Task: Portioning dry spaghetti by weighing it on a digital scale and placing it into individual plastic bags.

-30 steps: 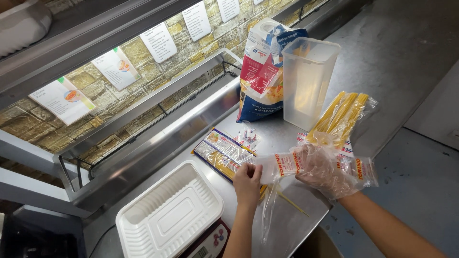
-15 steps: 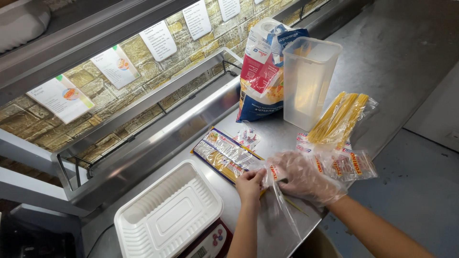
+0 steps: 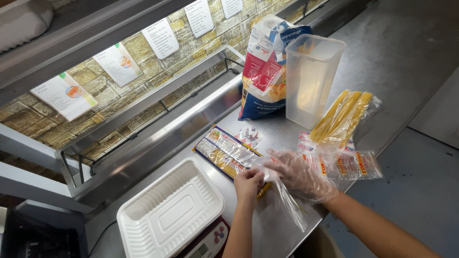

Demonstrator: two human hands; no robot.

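My left hand (image 3: 248,183) is bare and pinches the edge of a clear plastic bag (image 3: 287,203) that hangs down toward the counter's front edge. My right hand (image 3: 301,176) wears a thin clear glove and grips the same bag from the other side. Just behind my hands lies an opened flat pack of spaghetti (image 3: 224,153) in clear wrap with a dark border. To the right sit small bags of spaghetti (image 3: 342,118) on top of several packs with red lettering (image 3: 356,165).
A white foam tray (image 3: 169,215) rests on a kitchen scale (image 3: 208,241) at the front left. A tall translucent container (image 3: 311,79) and a large red, white and blue bag (image 3: 265,67) stand at the back. A steel rail and shelf (image 3: 158,138) run along the left.
Both hands have drawn nearer to me and lower with the clear bag. The bag now hangs down in front of the opened spaghetti pack.
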